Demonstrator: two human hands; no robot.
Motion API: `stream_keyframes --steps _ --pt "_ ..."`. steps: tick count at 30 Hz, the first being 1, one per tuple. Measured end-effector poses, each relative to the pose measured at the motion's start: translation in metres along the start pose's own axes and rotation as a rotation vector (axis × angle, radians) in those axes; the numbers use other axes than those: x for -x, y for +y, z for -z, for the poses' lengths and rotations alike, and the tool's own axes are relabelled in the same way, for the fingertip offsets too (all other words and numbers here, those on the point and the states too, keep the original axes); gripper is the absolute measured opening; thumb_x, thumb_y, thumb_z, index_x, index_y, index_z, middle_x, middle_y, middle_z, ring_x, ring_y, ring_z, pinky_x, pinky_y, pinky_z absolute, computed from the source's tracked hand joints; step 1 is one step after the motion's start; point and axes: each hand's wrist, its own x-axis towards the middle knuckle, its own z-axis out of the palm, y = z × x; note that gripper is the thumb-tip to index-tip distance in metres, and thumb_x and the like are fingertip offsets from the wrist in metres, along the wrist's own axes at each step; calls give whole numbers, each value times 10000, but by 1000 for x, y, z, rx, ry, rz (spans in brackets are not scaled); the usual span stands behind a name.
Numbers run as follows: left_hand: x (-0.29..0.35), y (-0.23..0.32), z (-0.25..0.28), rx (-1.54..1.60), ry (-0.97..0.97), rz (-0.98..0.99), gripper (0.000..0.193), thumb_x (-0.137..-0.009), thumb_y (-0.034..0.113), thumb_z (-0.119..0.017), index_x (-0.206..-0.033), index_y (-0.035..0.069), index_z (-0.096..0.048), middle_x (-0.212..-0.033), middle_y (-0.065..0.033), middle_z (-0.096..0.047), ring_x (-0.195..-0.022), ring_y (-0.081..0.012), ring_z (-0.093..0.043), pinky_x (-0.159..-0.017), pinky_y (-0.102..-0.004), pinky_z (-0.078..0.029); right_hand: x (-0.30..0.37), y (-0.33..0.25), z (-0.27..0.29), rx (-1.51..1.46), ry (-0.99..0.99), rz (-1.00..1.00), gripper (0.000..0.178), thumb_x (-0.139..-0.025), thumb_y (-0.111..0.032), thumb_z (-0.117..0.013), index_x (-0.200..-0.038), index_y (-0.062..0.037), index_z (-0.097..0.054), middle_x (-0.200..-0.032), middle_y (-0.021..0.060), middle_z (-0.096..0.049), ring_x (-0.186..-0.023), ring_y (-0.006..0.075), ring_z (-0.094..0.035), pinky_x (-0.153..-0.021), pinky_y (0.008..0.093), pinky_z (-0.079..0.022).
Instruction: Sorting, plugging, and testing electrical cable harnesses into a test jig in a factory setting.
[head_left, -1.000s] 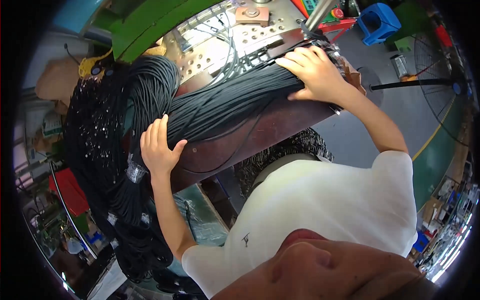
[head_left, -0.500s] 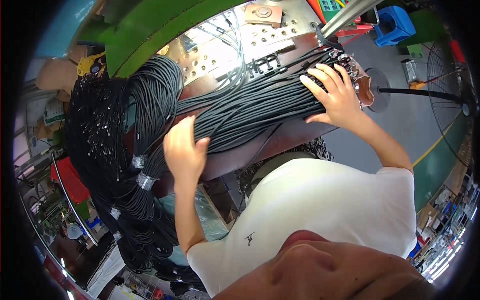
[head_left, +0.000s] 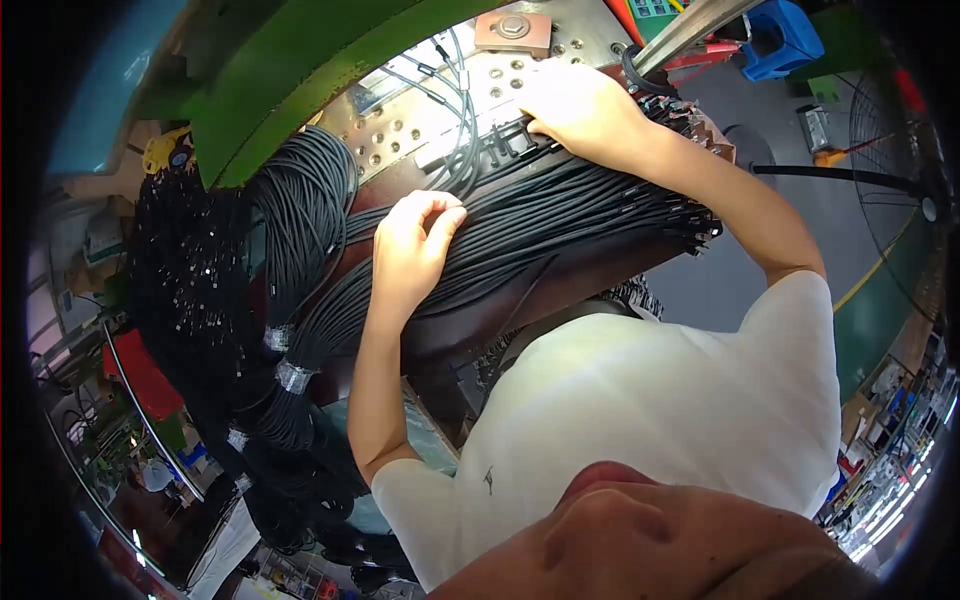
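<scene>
A thick bundle of black cables point(head_left: 560, 220) lies across the dark red bench edge in front of me. My left hand point(head_left: 412, 245) rests at the bundle's left part, with thumb and fingertips curled close together beside a loop of thin grey cables point(head_left: 465, 140). What sits between those fingertips is too small to make out. My right hand point(head_left: 590, 112) reaches over the bundle onto the perforated metal plate point(head_left: 400, 135), next to a row of small black clips point(head_left: 508, 140). Strong glare washes out its fingers, so their grip does not show.
A green machine frame point(head_left: 260, 85) arches over the far left. Coiled black cables point(head_left: 305, 200) and tied hanks hang at the left. A copper-coloured block with a bolt point(head_left: 513, 33) sits on the plate. At the right are a blue stool point(head_left: 782, 40) and a fan point(head_left: 890, 180).
My right hand has left the bundle's right end and moved left and away from me over the plate. My left hand has shifted right and farther out, its fingers curling together.
</scene>
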Motion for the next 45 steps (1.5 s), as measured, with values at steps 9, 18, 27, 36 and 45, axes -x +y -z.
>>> stream_keyframes --steps 9,18,27,36,45 --pt "-27 31 -21 -718 -1 -404 217 -833 162 -639 -1022 61 -602 -892 -90 -611 -781 -251 -621 -700 -350 -508 54 -3 84 -208 360 -497 230 -771 -19 -681 -978 -80 -601 -947 67 -597 -779 200 -621 -675 298 -507" --pt "-63 46 -13 -734 -297 -418 230 -695 190 -677 -853 45 -592 -800 -118 -585 -795 -295 -608 -675 -387 -497 303 44 51 -280 645 -1275 162 -893 -142 -636 -982 -14 -592 -789 14 -610 -670 76 -542 -610 227 -435" --pt "-115 101 -49 144 -827 339 421 -912 421 -570 -1053 24 -570 -653 -18 -548 -517 -73 -475 -501 -208 -384 287 30 23 187 525 -1317 247 -936 -220 -559 -1099 -43 -616 -882 96 -642 -776 193 -608 -718 300 -489" --pt "-37 109 -53 835 -546 325 242 -987 253 -480 -1018 31 -570 -658 -10 -532 -482 -55 -415 -421 -184 -297 98 -27 89 -247 238 -447 138 -828 -105 -642 -958 -59 -649 -973 91 -624 -886 258 -629 -784 358 -502" --pt "34 75 -76 1111 -20 305 299 -1006 298 -437 -900 37 -539 -553 -41 -505 -422 -81 -400 -392 -201 -305 -17 0 -15 -458 44 -20 231 -805 -246 -648 -877 -31 -603 -833 138 -581 -819 335 -570 -761 415 -459"
